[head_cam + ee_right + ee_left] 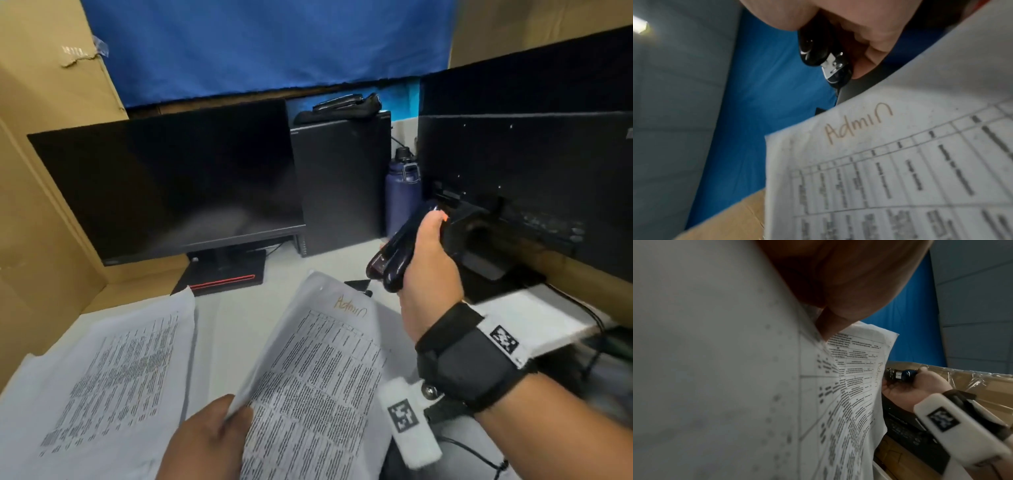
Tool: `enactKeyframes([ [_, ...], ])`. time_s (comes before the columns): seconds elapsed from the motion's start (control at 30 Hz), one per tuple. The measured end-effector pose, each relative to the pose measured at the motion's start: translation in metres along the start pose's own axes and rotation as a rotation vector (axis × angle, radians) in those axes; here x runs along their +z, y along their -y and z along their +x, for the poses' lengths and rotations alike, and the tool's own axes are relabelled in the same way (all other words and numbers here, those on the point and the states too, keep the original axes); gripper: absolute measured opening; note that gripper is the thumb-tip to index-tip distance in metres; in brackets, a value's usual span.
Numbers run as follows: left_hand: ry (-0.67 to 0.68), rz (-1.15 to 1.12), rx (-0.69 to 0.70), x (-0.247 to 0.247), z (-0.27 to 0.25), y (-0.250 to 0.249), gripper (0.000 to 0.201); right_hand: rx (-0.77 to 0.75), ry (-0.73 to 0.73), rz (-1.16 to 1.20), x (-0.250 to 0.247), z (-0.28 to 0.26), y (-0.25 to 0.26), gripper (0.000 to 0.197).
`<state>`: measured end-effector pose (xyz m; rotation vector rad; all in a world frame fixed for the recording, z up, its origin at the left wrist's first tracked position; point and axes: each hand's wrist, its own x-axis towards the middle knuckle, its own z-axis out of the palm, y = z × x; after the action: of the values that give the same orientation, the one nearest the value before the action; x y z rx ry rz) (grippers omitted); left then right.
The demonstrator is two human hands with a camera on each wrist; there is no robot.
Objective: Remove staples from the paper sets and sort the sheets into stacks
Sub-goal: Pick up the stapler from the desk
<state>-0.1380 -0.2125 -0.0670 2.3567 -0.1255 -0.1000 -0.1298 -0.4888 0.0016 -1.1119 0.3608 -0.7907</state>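
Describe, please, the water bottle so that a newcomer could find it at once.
Start at the black computer tower standing between the two dark monitors. Right of it, against the right monitor, stands the water bottle. It is the only dark blue thing on the desk, upright, with a black cap.

Blue cloth (267, 44) behind dark monitors (164, 185), probably cardboard walls (41, 171).

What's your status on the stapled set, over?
Left hand pinches the printed paper set marked "Admin" by its near edge. Right hand grips the glossy black staple remover, raised clear of the paper. Nothing between them.
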Motion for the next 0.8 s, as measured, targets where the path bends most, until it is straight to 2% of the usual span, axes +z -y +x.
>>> enactKeyframes([
  [0.1,-0.008,-0.046,-0.007,0.003,-0.003,-0.003,0.015,-0.168,0.038,-0.071,0.002,-0.011,0.005,0.036],
  [0.17,-0.009,-0.075,0.001,0.003,-0.005,-0.005,0.015,-0.266,0.069,-0.108,0.005,-0.020,0.004,0.031],
  [0.2,-0.011,-0.085,0.005,0.002,-0.005,-0.006,0.015,-0.300,0.080,-0.105,0.006,-0.023,0.001,0.036],
  [0.37,-0.032,-0.073,0.030,-0.002,-0.007,-0.008,0.021,-0.409,0.130,-0.201,0.008,-0.032,-0.012,0.091],
  [0.63,0.006,-0.067,0.054,0.000,-0.008,-0.004,0.021,-0.409,0.131,-0.324,0.007,-0.037,-0.020,0.107],
  [0.73,0.017,-0.060,0.069,0.002,-0.007,-0.002,0.023,-0.408,0.135,-0.346,0.006,-0.037,-0.021,0.104],
  [0.8,0.017,-0.063,0.064,0.005,-0.008,-0.001,0.023,-0.401,0.137,-0.323,0.007,-0.037,-0.023,0.094],
])
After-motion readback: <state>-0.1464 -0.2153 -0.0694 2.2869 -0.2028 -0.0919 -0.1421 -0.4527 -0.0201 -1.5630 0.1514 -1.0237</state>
